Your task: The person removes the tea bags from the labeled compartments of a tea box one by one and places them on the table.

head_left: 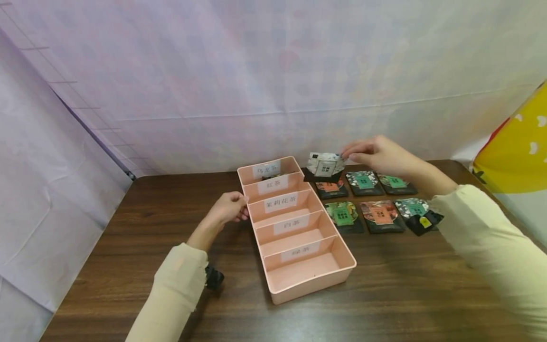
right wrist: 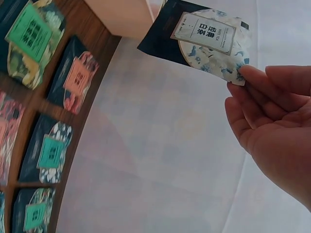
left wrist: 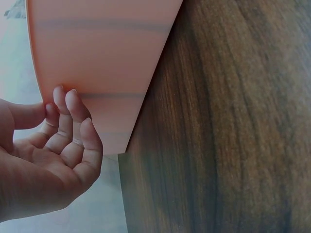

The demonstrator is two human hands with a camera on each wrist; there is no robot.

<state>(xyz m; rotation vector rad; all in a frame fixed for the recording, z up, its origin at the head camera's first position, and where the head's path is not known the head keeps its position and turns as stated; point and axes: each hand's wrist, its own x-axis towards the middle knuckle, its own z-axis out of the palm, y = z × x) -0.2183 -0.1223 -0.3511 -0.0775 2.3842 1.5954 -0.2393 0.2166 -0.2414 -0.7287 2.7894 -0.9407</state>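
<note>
My right hand [head_left: 376, 154] pinches a white-and-black tea sachet [head_left: 325, 165] by its corner, held up beside the far end of a pink divided box [head_left: 314, 287]. In the right wrist view the sachet [right wrist: 209, 39] shows blue flowers and a pale label, gripped between the thumb and fingers of the right hand [right wrist: 277, 104]. My left hand [head_left: 231, 207] is at the box's left side. Seen from the left wrist, that hand [left wrist: 63, 150] has its thumb and index fingertip at the rim, the other fingers curled against the outer wall [left wrist: 102, 58].
Several tea sachets lie in two rows right of the box, among them an orange-labelled one [head_left: 381, 216] and a green-labelled one [head_left: 343, 216]. A black packet with a yellow tag [head_left: 424, 222] overlaps one. Paper labels mark the compartments; dark contents show in the farthest. A curtain [head_left: 213, 85] hangs behind the table.
</note>
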